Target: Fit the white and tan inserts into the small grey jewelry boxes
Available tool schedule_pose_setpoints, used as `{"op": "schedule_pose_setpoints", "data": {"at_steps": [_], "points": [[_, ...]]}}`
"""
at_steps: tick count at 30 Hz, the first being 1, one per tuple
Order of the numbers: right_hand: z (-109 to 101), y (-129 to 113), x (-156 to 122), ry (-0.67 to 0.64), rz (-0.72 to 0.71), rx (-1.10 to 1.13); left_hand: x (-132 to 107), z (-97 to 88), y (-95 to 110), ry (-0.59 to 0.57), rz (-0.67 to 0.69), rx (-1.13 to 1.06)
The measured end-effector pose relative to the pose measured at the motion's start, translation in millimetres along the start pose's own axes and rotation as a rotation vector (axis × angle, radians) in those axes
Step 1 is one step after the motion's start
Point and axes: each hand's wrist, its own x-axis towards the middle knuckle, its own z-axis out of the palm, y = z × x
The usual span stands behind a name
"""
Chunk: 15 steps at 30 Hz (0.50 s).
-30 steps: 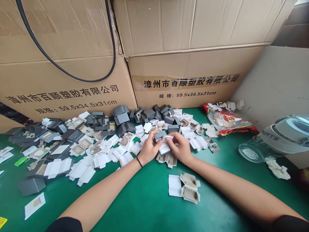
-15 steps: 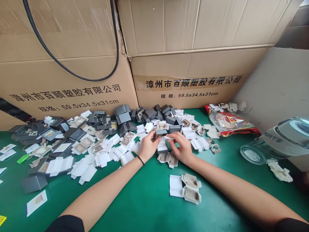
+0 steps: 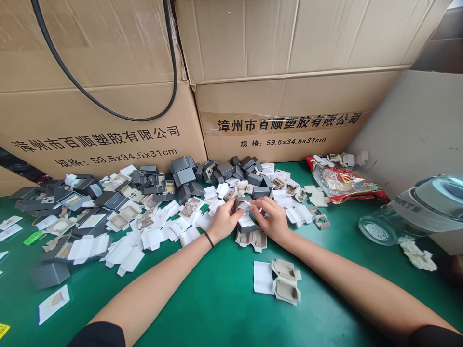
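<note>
The small rectangular dark-grey box [image 3: 249, 229] lies between my left grip [image 3: 224, 220], pinched on its left side, and my right grip [image 3: 272, 220], half-curled at the white paper insert [image 3: 244, 206]. Whether the right pinches, I cannot tell

A: Box [image 3: 243, 198] at centre, colour?
B: Dark grey. The card [image 3: 244, 205] with it reads white.
A: Folded paper [image 3: 263, 278] in front?
B: White on one panel, greyish brown on the others.
A: Table [image 3: 202, 299]?
B: Plain deep green.
A: Cartons [image 3: 289, 91]?
B: Tan, with rows of black print.
A: Bag [image 3: 345, 196]?
B: Red edges, clear middle.
A: Bottle [image 3: 383, 230]?
B: Clear, grey band, darker lettering.
A: Cable [image 3: 173, 72], wristband [image 3: 209, 238], sleeves [image 3: 101, 334]?
B: All black.
A: Left-side scrap [image 3: 33, 238]?
B: Bright green; label [image 3: 3, 330] below, yellow with dark marks.
</note>
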Motion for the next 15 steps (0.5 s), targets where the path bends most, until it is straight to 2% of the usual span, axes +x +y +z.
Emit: {"op": "schedule_pose_setpoints", "data": {"at_steps": [5, 10, 12, 15], "points": [[0.5, 3.3, 0.8, -0.003, -0.032, -0.028, -2.3, -1.6, 2.9, -0.097, -0.007, 0.022], [-0.1, 1.7, 3.0, 0.031, -0.024, -0.021, -2.3, -0.7, 0.6, -0.054, 0.003, 0.092], [0.1, -1.1, 3.1, 0.03, 0.024, 0.015, -3.4, 0.6, 0.6, -0.049, 0.016, 0.112], [1.8, -4.8, 1.4, 0.045, 0.196, 0.106, -6.2, 2.4, 3.8, -0.042, 0.06, 0.149]]}}
